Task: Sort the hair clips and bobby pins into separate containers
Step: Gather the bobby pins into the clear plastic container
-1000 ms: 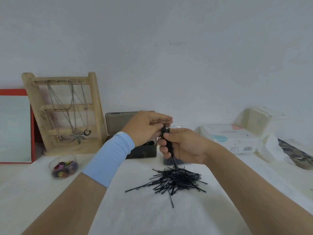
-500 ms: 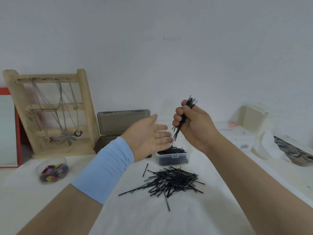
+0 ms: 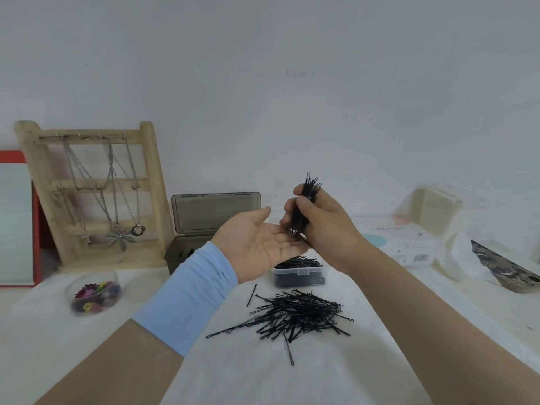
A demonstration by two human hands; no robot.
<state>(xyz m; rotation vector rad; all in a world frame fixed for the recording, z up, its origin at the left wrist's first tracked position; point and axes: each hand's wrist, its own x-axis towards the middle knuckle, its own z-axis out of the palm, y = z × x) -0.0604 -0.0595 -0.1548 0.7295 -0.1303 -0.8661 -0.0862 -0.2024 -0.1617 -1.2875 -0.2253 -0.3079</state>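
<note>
Bobby pin bundle [image 3: 304, 206]: being clenched upright in the right hand [image 3: 324, 229], above the clear pin box [image 3: 299, 277], lower tips being touched to the left fingers [image 3: 287, 239].
Left hand [image 3: 260, 244]: being held flat, palm up, above the clear pin box, grasping nothing.
Loose pin pile [image 3: 295, 315]: being borne by the white cloth [image 3: 263, 375], just in front of the clear pin box.
Hair clip tub [image 3: 93, 293]: being seen well left of the clear pin box.

The bobby pins [image 3: 295, 314] are black wire with a dull sheen, their box [image 3: 298, 277] clear plastic. At ten o'clock the rack [image 3: 152, 176] is bare wood. Matt white cloth covers the table [image 3: 263, 378].
</note>
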